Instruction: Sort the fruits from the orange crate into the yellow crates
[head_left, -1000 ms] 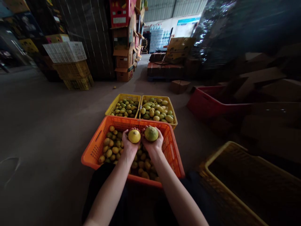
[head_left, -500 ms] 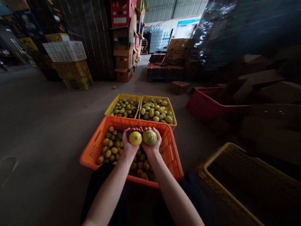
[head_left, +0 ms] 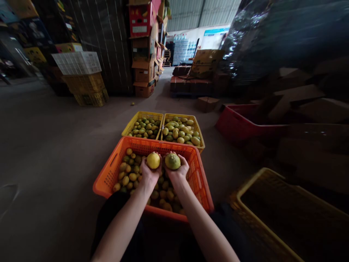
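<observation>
My left hand (head_left: 149, 175) cups a yellow lemon (head_left: 153, 160), its fingers curled up round the far side. Beside it, my right hand (head_left: 180, 173) holds a greener, bumpy lemon (head_left: 172, 161) in the palm. Both hands are side by side, palms up, above an orange plastic crate (head_left: 114, 160). Many yellow and greenish lemons (head_left: 132, 177) lie in that crate, mostly towards its left and near side; my forearms hide part of them.
Beyond the orange crate stand two yellow crates (head_left: 163, 125) of greenish-yellow lemons. Another yellow crate (head_left: 261, 178) is at the near right, with a red bin (head_left: 237, 122) behind it. Stacked boxes (head_left: 143, 72) and stacked crates (head_left: 87, 80) stand farther back.
Both lemons have turned in my hands, so other sides of them show. The left lemon has shifted slightly left, and the gap between the two lemons is wider.
</observation>
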The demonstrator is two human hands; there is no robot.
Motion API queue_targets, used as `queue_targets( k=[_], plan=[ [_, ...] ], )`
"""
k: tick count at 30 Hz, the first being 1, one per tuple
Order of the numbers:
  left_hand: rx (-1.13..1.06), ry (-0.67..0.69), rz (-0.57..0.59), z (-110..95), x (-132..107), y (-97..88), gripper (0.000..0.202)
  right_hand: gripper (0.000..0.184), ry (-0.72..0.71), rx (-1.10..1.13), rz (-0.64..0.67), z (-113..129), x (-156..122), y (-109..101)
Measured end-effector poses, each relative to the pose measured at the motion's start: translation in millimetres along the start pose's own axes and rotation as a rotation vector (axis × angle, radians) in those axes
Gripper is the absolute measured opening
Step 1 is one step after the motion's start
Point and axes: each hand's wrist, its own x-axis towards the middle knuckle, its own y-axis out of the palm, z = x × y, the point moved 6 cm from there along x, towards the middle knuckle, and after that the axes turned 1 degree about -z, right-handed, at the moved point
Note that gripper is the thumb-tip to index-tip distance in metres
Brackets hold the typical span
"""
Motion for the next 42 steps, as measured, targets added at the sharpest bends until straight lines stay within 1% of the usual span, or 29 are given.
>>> queue_targets(
  k=[2,5,8,11,15,17,18,19,20,21,22,25,26,27,28,29,30,31,32,33,34,35,36,37,38,39,40,41,42],
  plan=[
    [0.001,-0.001,-0.008,-4,1,-3.6,0.020,0.014,0.014,0.001,-0.018,2,-2,-2],
    [0.031,0.036,-0.045,-11,7,-10.3,0.015,0.018,0.010,-0.008,-0.034,7,-5,-5],
    [0.130,0.036,-0.098,-15,14,-22.6,0.011,0.019,0.026,-0.051,0.040,13,-9,-5],
    [0.287,-0.014,-0.149,-11,13,-48.3,0.007,0.018,0.065,-0.111,0.107,21,-13,-8],
    [0.420,-0.046,-0.118,4,-6,-96.7,0.021,0.019,0.065,-0.158,0.115,35,-21,-15],
    [0.535,-0.134,-0.147,12,-15,-116.5,0.023,0.020,0.059,-0.156,0.103,42,-26,-15],
    [0.601,-0.188,-0.191,13,-18,-120.7,0.023,0.021,0.051,-0.150,0.098,45,-28,-14],
    [0.666,-0.230,-0.239,10,-18,-118.4,0.023,0.020,0.044,-0.141,0.095,48,-30,-12],
    [0.717,-0.258,-0.289,4,-17,-108.5,0.023,0.020,0.038,-0.130,0.096,51,-33,-9],
    [0.761,-0.243,-0.328,-7,-14,-90.4,0.023,0.019,0.036,-0.120,0.097,52,-35,-7],
    [0.778,-0.197,-0.309,-19,-8,-63.1,0.023,0.018,0.036,-0.111,0.101,54,-37,-5],
    [0.768,0.020,-0.170,-63,10,34.0,0.016,0.016,0.045,-0.098,0.118,55,-40,-1],
    [0.767,0.079,-0.143,-75,13,59.1,0.018,0.016,0.046,-0.099,0.119,55,-40,-1],
    [0.774,0.101,-0.129,-84,14,76.3,0.021,0.016,0.047,-0.102,0.117,55,-39,-2],
    [0.782,0.112,-0.100,-90,14,86.4,0.023,0.016,0.046,-0.106,0.111,55,-38,-3],
    [0.793,0.102,-0.055,-92,13,89.3,0.024,0.017,0.041,-0.108,0.102,55,-37,-4],
    [0.810,0.062,0.001,-89,11,85.4,0.024,0.017,0.036,-0.111,0.094,56,-35,-5],
    [0.831,-0.001,0.063,-83,10,76.1,0.024,0.018,0.028,-0.114,0.090,56,-33,-6],
    [0.857,-0.084,0.103,-75,9,61.8,0.024,0.018,0.022,-0.120,0.086,57,-32,-8],
    [0.884,-0.169,0.104,-67,9,44.1,0.024,0.018,0.019,-0.128,0.082,56,-30,-10],
    [0.911,-0.223,0.081,-60,11,26.5,0.023,0.018,0.020,-0.139,0.077,55,-28,-13],
    [0.945,-0.239,0.041,-56,14,10.9,0.023,0.019,0.025,-0.152,0.070,54,-27,-17],
    [1.003,-0.226,0.001,-53,17,-1.6,0.023,0.018,0.034,-0.168,0.054,52,-26,-23],
    [1.103,-0.183,-0.011,-51,19,-9.5,0.023,0.017,0.050,-0.188,0.027,49,-25,-29],
    [1.275,-0.117,0.033,-49,20,-12.4,0.023,0.016,0.069,-0.215,-0.012,46,-24,-37],
    [1.495,-0.042,0.126,-45,18,-12.5,0.023,0.015,0.088,-0.245,-0.057,43,-24,-46],
    [1.713,0.026,0.244,-38,12,-13.1,0.020,0.013,0.105,-0.276,-0.104,41,-24,-54],
    [1.970,0.094,0.438,-26,1,-15.0,0.018,0.012,0.119,-0.305,-0.144,40,-24,-62],
    [2.104,0.107,0.578,-15,-12,-23.4,0.016,0.012,0.125,-0.328,-0.176,40,-24,-69]
  ],
)
